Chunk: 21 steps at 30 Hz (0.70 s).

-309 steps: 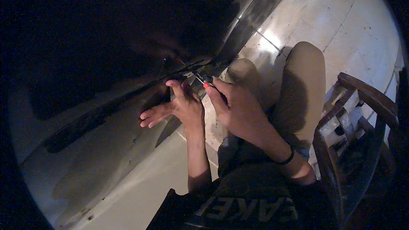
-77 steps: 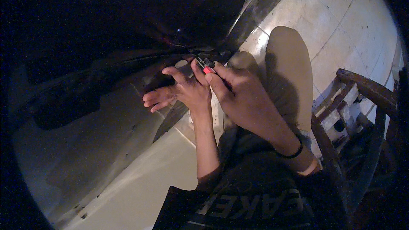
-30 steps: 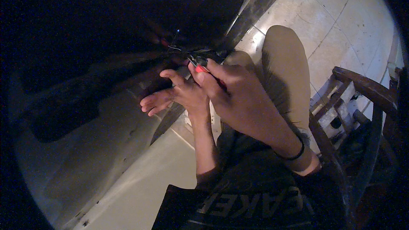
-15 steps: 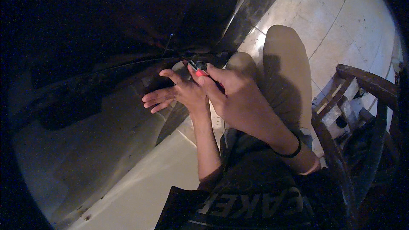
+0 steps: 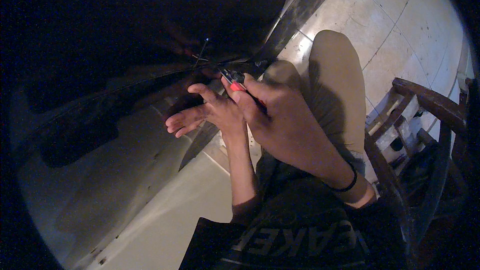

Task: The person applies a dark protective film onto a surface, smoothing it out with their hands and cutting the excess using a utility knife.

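Note:
My right hand (image 5: 272, 102) is closed around what looks like a pair of pliers (image 5: 237, 86) with red and black handles. Their dark metal jaws point up and to the left, toward the edge of a large dark panel (image 5: 125, 35). Beside it my left hand (image 5: 212, 112) is held open with its fingers spread, and nothing shows in it. The right thumb and the tool overlap the left hand's wrist side. Just past the jaws, a thin wire (image 5: 204, 50) with a bright tip stands up at the panel's edge. Shadow hides finer details there.
Bent knees in tan trousers (image 5: 340, 80) are close to the right of my hands. A dark wooden chair frame (image 5: 430, 100) stands at the right. Pale, stained floor tiles (image 5: 380, 10) stretch behind it. A smooth light surface (image 5: 165, 220) runs along the lower left.
The view has shifted slightly. A short pale strand now shows across the thin wire near the panel edge. Both hands keep nearly the same pose, the right one still gripping the pliers.

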Each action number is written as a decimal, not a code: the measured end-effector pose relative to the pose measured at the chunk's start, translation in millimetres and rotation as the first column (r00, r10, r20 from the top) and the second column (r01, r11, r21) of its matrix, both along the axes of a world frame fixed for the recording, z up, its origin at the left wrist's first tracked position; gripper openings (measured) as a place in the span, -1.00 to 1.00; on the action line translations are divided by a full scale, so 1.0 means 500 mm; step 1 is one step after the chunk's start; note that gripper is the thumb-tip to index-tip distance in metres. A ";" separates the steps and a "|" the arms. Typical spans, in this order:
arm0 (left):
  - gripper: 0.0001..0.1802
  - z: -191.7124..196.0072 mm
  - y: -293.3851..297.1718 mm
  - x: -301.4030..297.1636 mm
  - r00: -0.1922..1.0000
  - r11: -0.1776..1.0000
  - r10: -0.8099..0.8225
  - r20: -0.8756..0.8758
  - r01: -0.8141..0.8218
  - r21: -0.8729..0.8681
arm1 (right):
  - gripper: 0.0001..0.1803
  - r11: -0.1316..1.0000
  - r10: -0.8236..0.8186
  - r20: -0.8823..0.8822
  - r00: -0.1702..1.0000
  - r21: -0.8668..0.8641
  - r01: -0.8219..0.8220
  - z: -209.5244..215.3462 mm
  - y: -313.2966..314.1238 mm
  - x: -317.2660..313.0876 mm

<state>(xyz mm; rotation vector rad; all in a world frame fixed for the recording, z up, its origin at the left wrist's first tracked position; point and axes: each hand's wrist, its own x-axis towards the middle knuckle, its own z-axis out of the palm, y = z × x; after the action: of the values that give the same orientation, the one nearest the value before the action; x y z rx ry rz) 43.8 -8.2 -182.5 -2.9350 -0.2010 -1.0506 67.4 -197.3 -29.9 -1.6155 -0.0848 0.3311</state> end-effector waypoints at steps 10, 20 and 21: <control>0.30 0.084 -0.041 0.016 0.994 0.986 0.111 0.008 -0.112 0.121 | -0.70 0.965 -0.251 0.361 0.898 0.021 0.262 -0.046 0.033 -0.018; 0.37 0.070 -0.017 0.013 0.993 0.986 0.118 0.017 -0.119 0.116 | -0.64 0.988 -0.135 0.237 0.962 -0.045 0.150 -0.027 0.005 -0.043; 0.37 0.065 -0.011 0.010 0.992 0.984 0.127 0.026 -0.129 0.126 | -0.64 0.993 -0.100 0.195 0.976 -0.045 0.111 -0.021 0.005 -0.039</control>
<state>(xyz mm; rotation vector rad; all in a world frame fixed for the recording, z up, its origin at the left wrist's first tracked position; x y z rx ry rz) 48.5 -13.5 -150.1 -2.7594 -0.3069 -1.0308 47.7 -195.0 -40.4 -1.6974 -0.1380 0.0952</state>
